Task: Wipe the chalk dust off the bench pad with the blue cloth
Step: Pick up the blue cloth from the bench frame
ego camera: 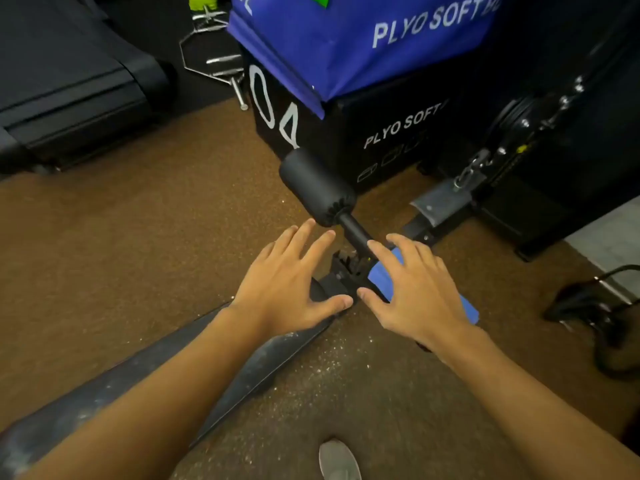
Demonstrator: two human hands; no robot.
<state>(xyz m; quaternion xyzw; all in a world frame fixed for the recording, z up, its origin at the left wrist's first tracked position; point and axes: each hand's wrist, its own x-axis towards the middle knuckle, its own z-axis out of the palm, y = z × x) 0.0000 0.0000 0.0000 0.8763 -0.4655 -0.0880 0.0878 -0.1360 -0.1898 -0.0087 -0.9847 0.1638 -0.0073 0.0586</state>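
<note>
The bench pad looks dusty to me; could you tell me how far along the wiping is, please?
Nothing looks wiped yet: the bench pad shows white chalk streaks along its length. The right hand lies spread over the blue cloth by the roller bar, the left hand open beside it. Wiping the whole pad remains.

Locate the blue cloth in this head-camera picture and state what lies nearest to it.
The blue cloth lies right of centre under the open right hand, draped by the bench's black foam roller, beyond the dusty black bench pad.
</note>
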